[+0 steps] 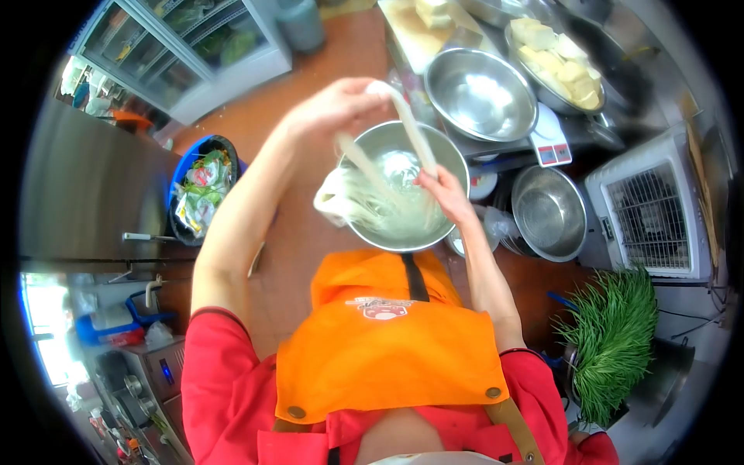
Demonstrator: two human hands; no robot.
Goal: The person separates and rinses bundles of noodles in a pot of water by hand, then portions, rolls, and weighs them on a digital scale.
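My left hand (pixel 337 106), blurred by motion, is raised over the upper left of a large metal bowl (pixel 459 159). Its fingers are closed on one end of a bundle of long white strands (pixel 415 128). Lower down, my right hand (pixel 447 194) grips the same bundle above the bowl's right part. More white strands (pixel 380 205) hang and lie in the bowl, and a pale bunch (pixel 333 198) hangs over its left rim.
An empty metal bowl (pixel 482 93), a scale (pixel 551 143) and a bowl of pale chunks (pixel 566 66) stand at upper right. Another metal bowl (pixel 549 213) and green stalks (pixel 612 341) are at right. A blue waste bin (pixel 180 167) stands at left.
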